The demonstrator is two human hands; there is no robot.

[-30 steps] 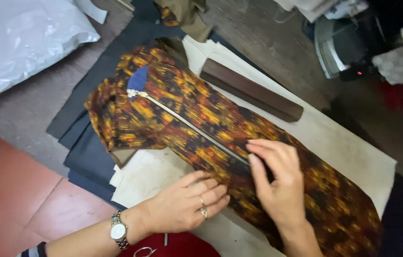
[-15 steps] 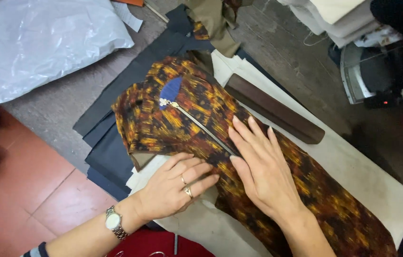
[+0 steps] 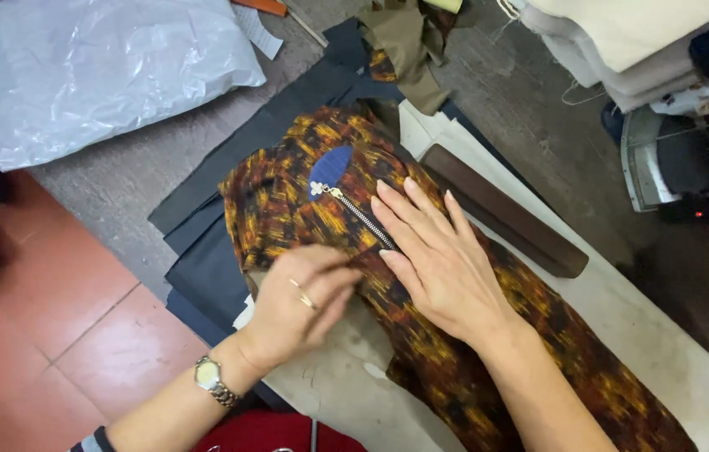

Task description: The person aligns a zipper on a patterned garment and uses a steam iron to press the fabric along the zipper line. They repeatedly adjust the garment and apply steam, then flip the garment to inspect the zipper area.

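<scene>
An orange, brown and black patterned garment [image 3: 287, 209] lies on a white padded board [image 3: 664, 351], with a metal zipper [image 3: 354, 213] running down from a blue patch [image 3: 331, 166]. My right hand [image 3: 438, 259] lies flat on the fabric, fingers spread over the zipper. My left hand [image 3: 304, 301], with rings and a wristwatch, pinches the garment's edge just left of the zipper.
Dark fabric sheets [image 3: 229, 209] lie under the garment. A crumpled clear plastic bag [image 3: 95, 75] sits at top left, a brown wooden bar [image 3: 505, 222] beside the garment, folded cream cloth [image 3: 622, 42] and an iron [image 3: 673, 159] at right. Red tiled floor [image 3: 61, 335] is at lower left.
Both hands have slid up the garment toward the zipper's top. My right hand has flattened over the zipper, and my left fingers have curled onto the fabric edge.
</scene>
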